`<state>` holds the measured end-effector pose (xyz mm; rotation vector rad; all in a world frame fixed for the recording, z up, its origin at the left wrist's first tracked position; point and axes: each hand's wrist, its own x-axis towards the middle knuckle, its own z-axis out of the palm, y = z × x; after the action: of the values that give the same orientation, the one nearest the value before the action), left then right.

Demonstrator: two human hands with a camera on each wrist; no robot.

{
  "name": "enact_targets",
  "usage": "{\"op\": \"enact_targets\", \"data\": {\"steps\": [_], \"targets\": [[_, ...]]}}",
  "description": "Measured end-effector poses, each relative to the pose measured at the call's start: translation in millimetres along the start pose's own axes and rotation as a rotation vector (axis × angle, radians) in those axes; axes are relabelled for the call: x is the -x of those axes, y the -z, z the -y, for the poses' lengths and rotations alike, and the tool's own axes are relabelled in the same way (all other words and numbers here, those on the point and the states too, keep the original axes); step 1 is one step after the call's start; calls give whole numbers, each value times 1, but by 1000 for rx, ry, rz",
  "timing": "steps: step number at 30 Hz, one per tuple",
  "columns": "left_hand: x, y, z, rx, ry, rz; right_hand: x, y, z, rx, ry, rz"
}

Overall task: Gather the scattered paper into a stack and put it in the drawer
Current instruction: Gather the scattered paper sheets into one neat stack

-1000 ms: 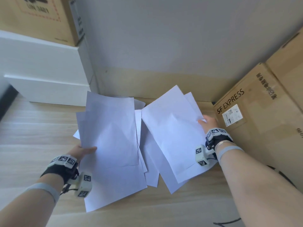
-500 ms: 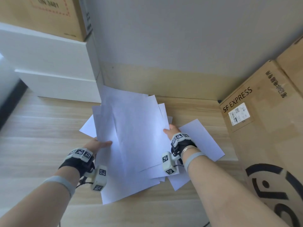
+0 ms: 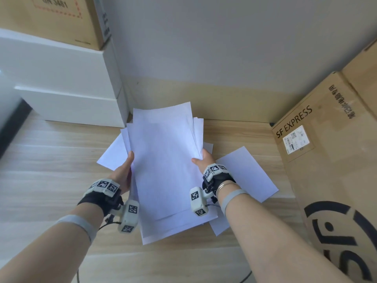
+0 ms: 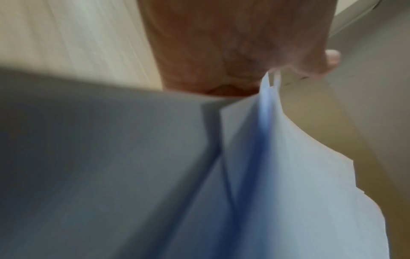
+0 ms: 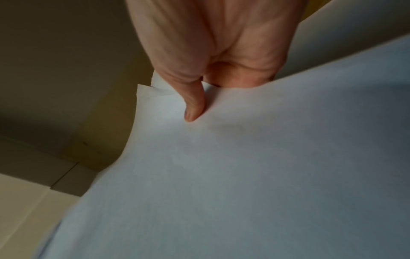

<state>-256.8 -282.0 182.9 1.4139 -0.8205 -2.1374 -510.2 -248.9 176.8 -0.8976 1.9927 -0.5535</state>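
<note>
Several white sheets form a loose bundle of paper (image 3: 165,166) lifted off the wooden floor, its edges uneven. My left hand (image 3: 124,170) grips the bundle's left edge, and my right hand (image 3: 203,160) pinches its right edge with the thumb on top. In the right wrist view the thumb (image 5: 193,106) presses down on the top sheet of the paper (image 5: 244,175). The left wrist view shows my left hand (image 4: 255,61) holding the fanned sheets of paper (image 4: 277,157) by their edge. One sheet (image 3: 246,172) lies on the floor at the right, another sheet (image 3: 113,154) at the left.
A white drawer unit (image 3: 67,88) stands at the back left with a cardboard box (image 3: 57,17) on top. A large SF EXPRESS carton (image 3: 326,152) stands at the right. The grey wall (image 3: 224,48) is right behind the papers. Wooden floor (image 3: 51,170) spreads to the left.
My two hands have come together, sliding the right-hand sheets over the left-hand ones into one bundle. One sheet stayed behind on the floor at the right.
</note>
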Motion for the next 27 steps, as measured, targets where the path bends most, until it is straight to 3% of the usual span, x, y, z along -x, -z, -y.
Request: {"op": "enact_targets", "data": {"steps": [3,9,15,22,27], "targets": [[-2,1,-1,-63,-24,40,0,2,2,-1,39,31],[-18,10,8,-232,-84,-229,-7,13,-6,-46,30,88],[-25,36,12,-235,-98,-298,-22,49,-33,377,-38,-45],[-19,50,18,-174,-78,-298,-41,19,-23,486,-44,-90],[-15,65,21,-138,-36,-335,-48,16,-17,575,20,-30]]}}
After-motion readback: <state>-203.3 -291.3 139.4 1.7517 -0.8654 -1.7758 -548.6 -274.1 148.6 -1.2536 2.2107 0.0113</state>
